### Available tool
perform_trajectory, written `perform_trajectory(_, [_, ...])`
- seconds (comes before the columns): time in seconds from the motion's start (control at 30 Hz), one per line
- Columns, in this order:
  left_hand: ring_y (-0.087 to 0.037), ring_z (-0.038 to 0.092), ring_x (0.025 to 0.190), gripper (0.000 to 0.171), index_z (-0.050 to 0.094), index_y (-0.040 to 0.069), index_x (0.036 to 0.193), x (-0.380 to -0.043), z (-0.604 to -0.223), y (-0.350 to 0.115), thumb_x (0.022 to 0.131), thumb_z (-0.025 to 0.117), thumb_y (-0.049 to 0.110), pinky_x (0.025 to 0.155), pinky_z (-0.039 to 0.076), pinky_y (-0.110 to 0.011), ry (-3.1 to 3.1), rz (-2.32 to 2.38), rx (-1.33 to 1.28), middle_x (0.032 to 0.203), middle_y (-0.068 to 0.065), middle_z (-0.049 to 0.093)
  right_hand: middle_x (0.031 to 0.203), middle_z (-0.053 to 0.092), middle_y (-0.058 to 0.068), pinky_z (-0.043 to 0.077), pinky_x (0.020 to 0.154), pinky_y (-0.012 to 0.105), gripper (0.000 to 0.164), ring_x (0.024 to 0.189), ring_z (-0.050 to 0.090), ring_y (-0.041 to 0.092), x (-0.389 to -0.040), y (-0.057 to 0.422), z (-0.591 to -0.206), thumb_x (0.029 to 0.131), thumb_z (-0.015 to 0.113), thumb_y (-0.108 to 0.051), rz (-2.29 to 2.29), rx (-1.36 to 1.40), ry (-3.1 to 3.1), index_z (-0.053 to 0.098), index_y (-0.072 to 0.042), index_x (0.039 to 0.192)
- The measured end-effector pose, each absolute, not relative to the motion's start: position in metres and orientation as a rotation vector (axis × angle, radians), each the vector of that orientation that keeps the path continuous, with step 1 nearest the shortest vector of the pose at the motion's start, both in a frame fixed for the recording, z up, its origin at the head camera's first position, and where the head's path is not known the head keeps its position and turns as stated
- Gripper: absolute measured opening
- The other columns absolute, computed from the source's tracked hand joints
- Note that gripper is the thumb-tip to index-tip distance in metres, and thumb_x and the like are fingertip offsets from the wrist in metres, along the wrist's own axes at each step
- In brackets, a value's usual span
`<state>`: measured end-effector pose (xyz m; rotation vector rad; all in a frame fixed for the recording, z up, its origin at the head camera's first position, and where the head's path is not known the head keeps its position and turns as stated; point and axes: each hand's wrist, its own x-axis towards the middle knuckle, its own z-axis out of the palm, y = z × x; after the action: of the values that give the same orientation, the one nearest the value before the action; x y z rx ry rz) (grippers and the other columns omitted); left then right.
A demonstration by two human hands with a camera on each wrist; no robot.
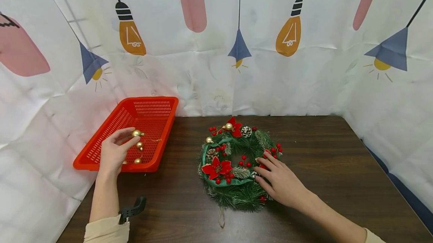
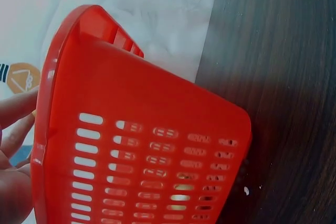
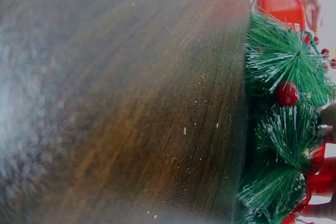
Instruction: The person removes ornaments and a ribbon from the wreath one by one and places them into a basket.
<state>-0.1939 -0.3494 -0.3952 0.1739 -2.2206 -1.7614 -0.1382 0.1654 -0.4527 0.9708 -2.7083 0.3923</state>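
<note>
My left hand (image 1: 114,149) is over the red plastic basket (image 1: 165,132), pinching a gold bauble (image 1: 136,133) between thumb and fingers. Other gold baubles (image 1: 138,161) lie inside the basket under it. In the left wrist view the basket wall (image 2: 131,87) hides most of that hand and the bauble. A green Christmas wreath (image 1: 248,196) lies on the table, decorated with red poinsettias (image 1: 217,167), pinecones (image 1: 246,131), red berries, a green ribbon and gold baubles (image 1: 228,126). My right hand (image 1: 285,183) rests on the wreath's right side, fingers extended over a partly hidden red flower.
The dark wooden table (image 1: 314,149) backs onto a white curtain (image 1: 209,73) printed with lamps and bulbs. A twine loop (image 1: 221,218) sticks out from the wreath's near edge. A black strap (image 1: 133,209) circles the left wrist.
</note>
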Motion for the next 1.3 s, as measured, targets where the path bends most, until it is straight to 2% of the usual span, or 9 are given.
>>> perform_trajectory(0.23, [-0.007, 0.063, 0.108, 0.041, 0.068, 0.012, 0.130, -0.189, -0.395, -0.355, 0.092, 0.081, 0.022, 0.082, 0.047, -0.007, -2.242, -1.723, 0.204, 0.111, 0.007, 0.069, 0.145, 0.057, 0.014, 0.044, 0.103, 0.065, 0.035, 0.146, 0.036, 0.042, -0.138, 0.165, -0.452, 0.103, 0.064, -0.035, 0.389, 0.970, -2.698, 0.073, -0.013, 0.128])
perform_trajectory(0.43, [-0.003, 0.063, 0.105, 0.047, 0.064, 0.008, 0.135, -0.188, -0.395, -0.358, 0.094, 0.078, 0.026, 0.083, 0.048, -0.007, -2.352, -1.626, 0.202, 0.113, 0.009, 0.067, 0.144, 0.057, 0.014, 0.045, 0.102, 0.066, 0.034, 0.146, 0.036, 0.042, -0.137, 0.165, -0.453, 0.103, 0.065, -0.035, 0.396, 0.967, -2.696, 0.073, -0.013, 0.128])
perform_trajectory(0.77, [-0.004, 0.061, 0.109, 0.048, 0.064, 0.013, 0.137, -0.186, -0.395, -0.356, 0.096, 0.075, 0.034, 0.084, 0.047, -0.008, -2.463, -1.508, 0.170, 0.119, 0.011, 0.066, 0.145, 0.057, 0.014, 0.043, 0.104, 0.065, 0.035, 0.146, 0.035, 0.043, -0.138, 0.165, -0.454, 0.103, 0.064, -0.035, 0.390, 0.970, -2.703, 0.073, -0.013, 0.128])
perform_trajectory(1.1, [-0.009, 0.062, 0.109, 0.047, 0.064, 0.010, 0.136, -0.190, -0.389, -0.338, 0.097, 0.073, 0.034, 0.085, 0.049, -0.011, -2.497, -1.474, 0.041, 0.122, 0.003, 0.066, 0.144, 0.057, 0.014, 0.043, 0.104, 0.065, 0.035, 0.146, 0.036, 0.042, -0.138, 0.165, -0.453, 0.103, 0.064, -0.035, 0.398, 0.968, -2.699, 0.073, -0.013, 0.128])
perform_trajectory(1.3, [-0.015, 0.060, 0.112, 0.047, 0.064, 0.009, 0.136, -0.194, -0.387, -0.323, 0.098, 0.073, 0.035, 0.084, 0.052, -0.014, -2.523, -1.450, -0.034, 0.126, -0.006, 0.066, 0.144, 0.058, 0.015, 0.043, 0.104, 0.064, 0.035, 0.145, 0.036, 0.043, -0.138, 0.165, -0.451, 0.103, 0.065, -0.034, 0.396, 0.973, -2.696, 0.073, -0.012, 0.128])
